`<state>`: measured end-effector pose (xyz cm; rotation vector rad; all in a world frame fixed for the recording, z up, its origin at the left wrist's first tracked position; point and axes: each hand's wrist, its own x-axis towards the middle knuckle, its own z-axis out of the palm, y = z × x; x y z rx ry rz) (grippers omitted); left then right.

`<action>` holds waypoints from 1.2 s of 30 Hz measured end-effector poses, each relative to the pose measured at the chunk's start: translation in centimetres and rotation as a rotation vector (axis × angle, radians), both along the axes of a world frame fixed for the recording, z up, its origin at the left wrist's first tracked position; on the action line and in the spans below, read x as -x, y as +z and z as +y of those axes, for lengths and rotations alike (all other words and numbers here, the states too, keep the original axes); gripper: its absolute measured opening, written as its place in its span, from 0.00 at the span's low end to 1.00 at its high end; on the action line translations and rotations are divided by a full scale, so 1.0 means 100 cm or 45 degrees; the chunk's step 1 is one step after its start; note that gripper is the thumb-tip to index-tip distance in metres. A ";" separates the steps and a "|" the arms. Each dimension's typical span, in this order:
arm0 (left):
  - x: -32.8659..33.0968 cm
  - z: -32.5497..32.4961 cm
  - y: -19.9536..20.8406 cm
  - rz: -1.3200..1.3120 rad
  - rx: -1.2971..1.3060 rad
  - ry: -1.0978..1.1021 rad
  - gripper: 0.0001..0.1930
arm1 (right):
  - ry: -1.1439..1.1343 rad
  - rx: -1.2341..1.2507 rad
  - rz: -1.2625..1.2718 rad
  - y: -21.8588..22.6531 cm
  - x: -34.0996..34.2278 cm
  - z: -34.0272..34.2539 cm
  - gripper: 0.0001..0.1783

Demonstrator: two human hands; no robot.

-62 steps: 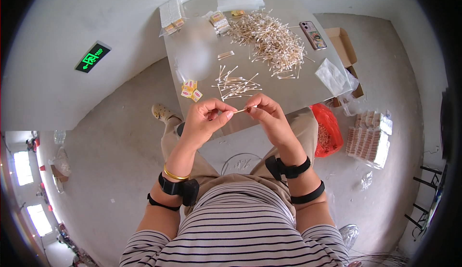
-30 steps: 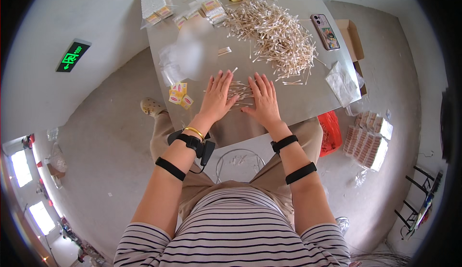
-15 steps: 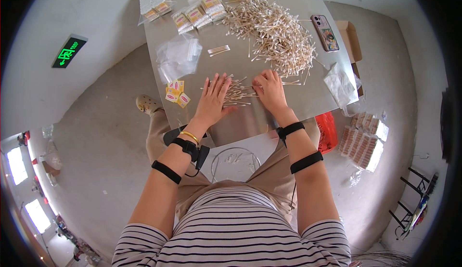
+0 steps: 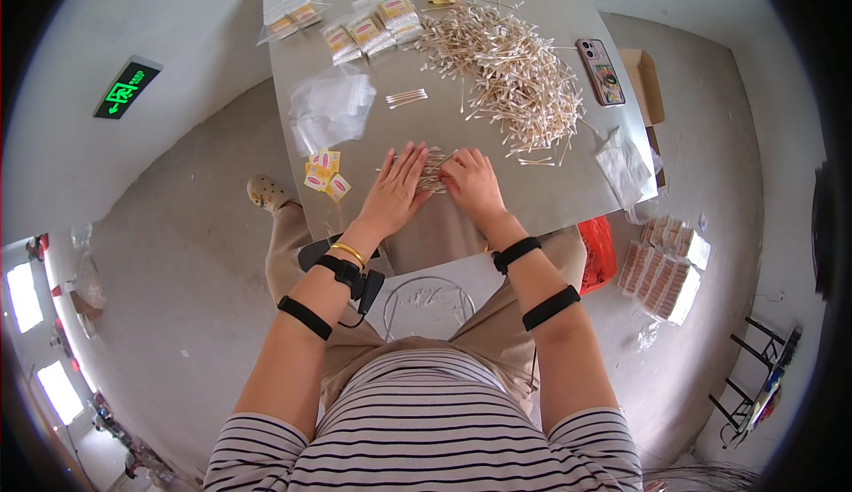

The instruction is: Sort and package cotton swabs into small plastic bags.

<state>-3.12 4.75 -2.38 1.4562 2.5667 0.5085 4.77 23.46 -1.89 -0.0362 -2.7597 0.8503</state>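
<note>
The left hand (image 4: 394, 188) lies with fingers extended, thumb apart, along the left of a small swab batch (image 4: 432, 173); the right hand's (image 4: 473, 187) fingers curl at its right, grip indeterminable. Beyond, on the metal table (image 4: 550, 195), lies a large swab heap (image 4: 524, 79).

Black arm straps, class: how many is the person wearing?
4: left forearm, one strap near the wrist, a second strap further up; right forearm, a third strap near the wrist, a fourth strap further up. No others show.
</note>
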 end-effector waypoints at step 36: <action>-0.046 -0.046 0.003 -0.127 -0.329 0.845 0.15 | -0.056 -0.296 -0.156 -0.011 0.007 -0.037 0.34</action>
